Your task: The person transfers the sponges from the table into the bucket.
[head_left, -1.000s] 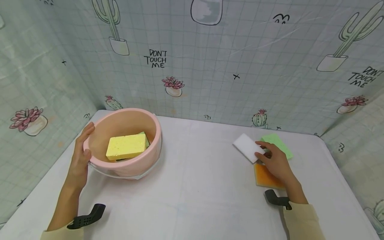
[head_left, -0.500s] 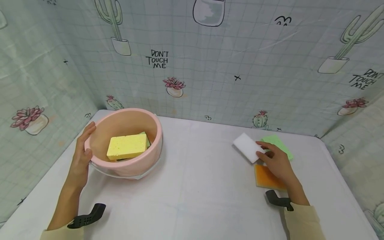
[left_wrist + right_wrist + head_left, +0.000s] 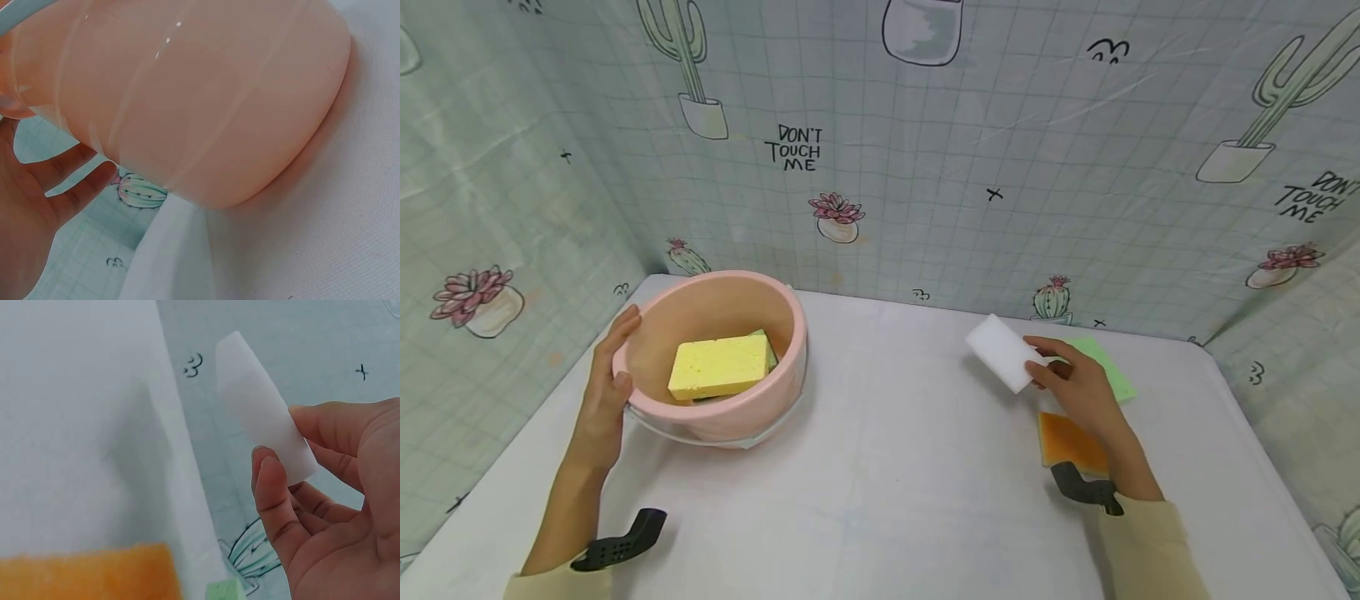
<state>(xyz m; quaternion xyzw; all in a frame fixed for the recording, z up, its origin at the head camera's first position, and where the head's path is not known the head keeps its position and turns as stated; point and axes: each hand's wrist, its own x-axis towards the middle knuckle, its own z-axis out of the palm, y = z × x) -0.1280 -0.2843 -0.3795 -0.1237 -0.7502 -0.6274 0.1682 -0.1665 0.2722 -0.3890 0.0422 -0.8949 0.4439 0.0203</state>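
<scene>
My left hand (image 3: 601, 392) rests against the outer left side of a pink bucket (image 3: 790, 379), thumb and fingertips at its rim. In the left wrist view the fingers (image 3: 84, 187) lie spread and fairly straight along the bucket wall. Inside the bucket a yellow sponge (image 3: 718, 367) lies over a partly hidden green one. My right hand (image 3: 1075, 387) pinches a white sponge (image 3: 1000, 350) by one end between thumb and fingers. The white sponge hangs tilted above the table, its shadow below it in the right wrist view.
An orange sponge (image 3: 1071, 442) lies on the white table (image 3: 887, 467) below the right hand. A light green sponge (image 3: 1101, 367) lies behind that hand, partly covered. A printed cloth (image 3: 910, 233) rises behind the table. The bucket's white handle (image 3: 730, 444) hangs down its front.
The right hand has lifted the white sponge off the table and moved it slightly left and away. The left hand and bucket have stayed in place.
</scene>
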